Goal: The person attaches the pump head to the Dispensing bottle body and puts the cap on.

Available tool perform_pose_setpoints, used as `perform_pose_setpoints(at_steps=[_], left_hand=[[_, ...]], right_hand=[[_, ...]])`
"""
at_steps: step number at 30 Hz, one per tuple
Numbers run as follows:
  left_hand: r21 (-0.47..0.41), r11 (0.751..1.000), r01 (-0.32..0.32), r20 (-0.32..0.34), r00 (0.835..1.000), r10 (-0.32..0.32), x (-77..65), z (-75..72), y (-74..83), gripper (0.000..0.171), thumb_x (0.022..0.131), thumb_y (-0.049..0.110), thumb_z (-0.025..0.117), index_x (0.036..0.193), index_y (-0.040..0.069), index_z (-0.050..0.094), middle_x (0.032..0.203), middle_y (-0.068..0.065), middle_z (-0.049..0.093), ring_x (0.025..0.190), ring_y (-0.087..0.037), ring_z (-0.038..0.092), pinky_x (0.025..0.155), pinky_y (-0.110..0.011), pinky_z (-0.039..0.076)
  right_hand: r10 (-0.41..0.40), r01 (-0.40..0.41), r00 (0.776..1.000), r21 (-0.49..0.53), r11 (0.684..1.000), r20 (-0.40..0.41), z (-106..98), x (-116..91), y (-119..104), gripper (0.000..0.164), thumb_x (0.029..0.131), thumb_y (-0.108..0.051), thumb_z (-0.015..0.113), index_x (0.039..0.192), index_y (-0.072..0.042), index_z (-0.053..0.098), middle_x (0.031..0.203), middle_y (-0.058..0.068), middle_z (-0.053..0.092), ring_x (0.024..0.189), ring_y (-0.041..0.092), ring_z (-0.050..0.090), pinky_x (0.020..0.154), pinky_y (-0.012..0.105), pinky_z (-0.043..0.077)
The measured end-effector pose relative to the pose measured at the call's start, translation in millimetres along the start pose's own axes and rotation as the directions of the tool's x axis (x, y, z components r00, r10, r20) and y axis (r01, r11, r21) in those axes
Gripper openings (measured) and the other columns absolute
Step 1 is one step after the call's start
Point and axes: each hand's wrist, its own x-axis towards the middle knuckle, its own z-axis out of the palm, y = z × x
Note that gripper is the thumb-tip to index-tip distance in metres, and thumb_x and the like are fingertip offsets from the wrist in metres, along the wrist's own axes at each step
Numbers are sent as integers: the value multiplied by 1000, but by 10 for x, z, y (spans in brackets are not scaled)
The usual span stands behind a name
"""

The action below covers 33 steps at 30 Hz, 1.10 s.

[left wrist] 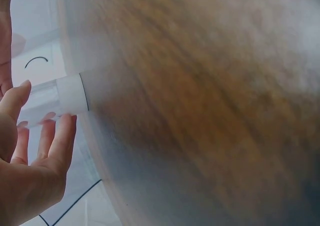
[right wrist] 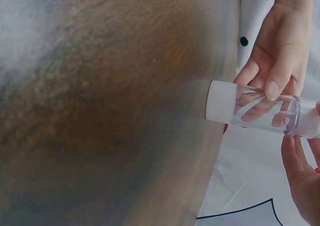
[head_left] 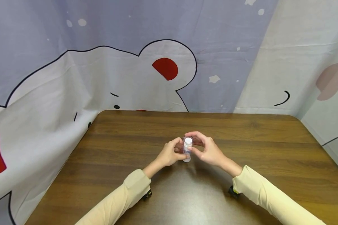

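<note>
A small clear plastic bottle (right wrist: 260, 108) with a white base and a clear cap over its white top stands upright on the wooden table, between both hands in the head view. My left hand (head_left: 169, 153) grips its lower body, thumb on the near side and fingers behind. Higher up, my right hand (head_left: 209, 151) holds the capped top between thumb and fingers. In the left wrist view the bottle's white base (left wrist: 72, 94) shows beside the left fingertips. The right wrist view catches only part of the right hand (right wrist: 305, 181), at the cap end.
The brown wooden table (head_left: 123, 134) runs back to a printed curtain (head_left: 123, 72) with a white bear figure. Dark wrist devices sit under both pale yellow sleeves (head_left: 138, 182). Wood surface stretches to either side of the hands.
</note>
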Motion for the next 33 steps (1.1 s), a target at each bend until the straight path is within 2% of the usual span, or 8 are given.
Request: perform_pose_setpoints(at_steps=[7, 13, 18, 26, 33], left_hand=[[-14, 1000, 15, 10, 1000, -15, -1, -8, 23, 31, 77, -1, 76, 99, -2, 53, 104, -21, 68, 95, -30, 68, 81, -27, 58], [10, 1000, 26, 26, 999, -27, 11, -23, 39, 33, 77, -1, 76, 100, -2, 53, 105, -20, 68, 96, -29, 68, 82, -29, 58], [29, 999, 38, 29, 999, -39, 12, -30, 53, 33, 77, 1, 78, 100, -1, 54, 103, -18, 69, 95, -27, 68, 81, -28, 58], [5, 1000, 27, 36, 999, -27, 10, -17, 42, 33, 76, -2, 77, 99, -2, 53, 104, -21, 69, 96, -30, 68, 82, -26, 58], [10, 1000, 25, 30, 999, -26, 8, -19, 26, 32, 77, -1, 77, 99, -1, 53, 105, -21, 68, 95, -30, 69, 79, -25, 58]], right_hand=[[-2, 2, 1000, -2, 1000, -7, 2, 3, -21, 45, 83, 7, 68, 125, 1, 54, 118, 17, 66, 101, 26, 66, 89, 38, 56], [25, -25, 1000, -7, 1000, 3, -3, 6, -23, 44, 83, 6, 68, 124, 0, 54, 118, 14, 67, 101, 21, 66, 90, 34, 56], [4, -4, 1000, -5, 1000, 2, 9, -5, -8, 43, 84, 6, 67, 124, -2, 55, 118, 13, 67, 101, 20, 66, 90, 34, 56], [-27, 26, 1000, -37, 999, -16, 40, -19, -2, 46, 81, 12, 66, 124, 5, 52, 117, 18, 66, 98, 26, 67, 87, 39, 57], [-36, 34, 999, -72, 997, -18, 13, 2, -375, 42, 80, 17, 63, 119, 13, 52, 113, 25, 66, 95, 33, 67, 84, 40, 58]])
